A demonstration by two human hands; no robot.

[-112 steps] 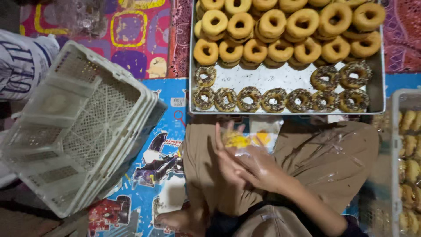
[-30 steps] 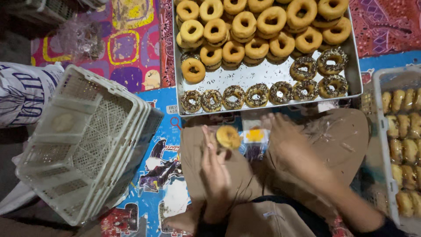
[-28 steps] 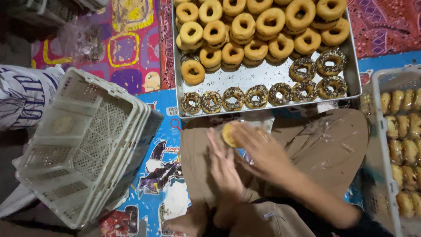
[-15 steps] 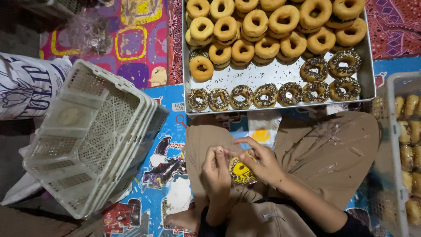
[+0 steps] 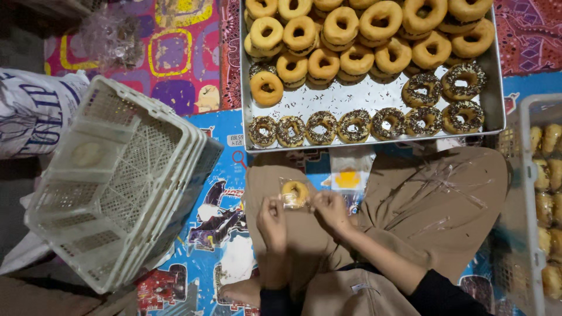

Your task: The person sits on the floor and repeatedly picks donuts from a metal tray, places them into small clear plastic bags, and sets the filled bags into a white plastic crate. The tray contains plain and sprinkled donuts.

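Gripping the bagged doughnut [image 5: 294, 193] together, both hands [image 5: 304, 212] now sit lower over the lap.

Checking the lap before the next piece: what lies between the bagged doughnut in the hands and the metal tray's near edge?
In the head view, a flat stack of clear wrappers with a yellow print lies between the bagged doughnut and the metal tray.

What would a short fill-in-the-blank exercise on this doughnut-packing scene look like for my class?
1. Both hands, left hand and right hand, hold one plain doughnut inside a clear ____.
2. The metal tray holds plain doughnuts and doughnuts topped with ____.
3. The stacked white crates lie to the person's ____.

Missing words: wrapper; sprinkles; left
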